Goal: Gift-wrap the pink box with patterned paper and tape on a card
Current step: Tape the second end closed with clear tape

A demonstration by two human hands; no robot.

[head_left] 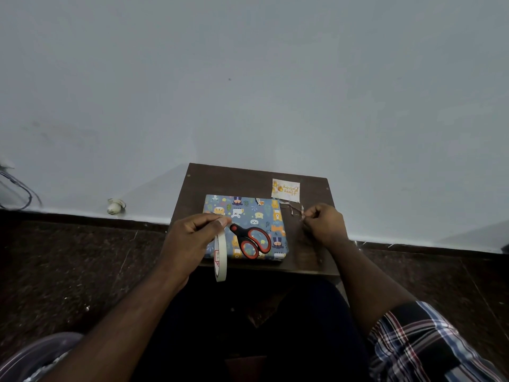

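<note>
Lying flat on the small dark wooden table (311, 252), the wrapped box (248, 213) shows glossy blue paper printed with cartoon animals; we see no pink. Red-and-black plastic scissors (252, 241) rest closed on its near half. Our left hand (190, 238) pinches the rim of a thin cream tape roll (220, 257), which hangs edge-on over the box's near left corner. Our right hand (325, 224), fingers curled, pinches a clear, crinkled strip of tape (296, 209) just right of the box. A square white card (285, 190) with orange lettering lies at the far right corner. Behind stands a smooth pale wall (248, 78); a plaid sleeve (418, 343) covers our right arm.
</note>
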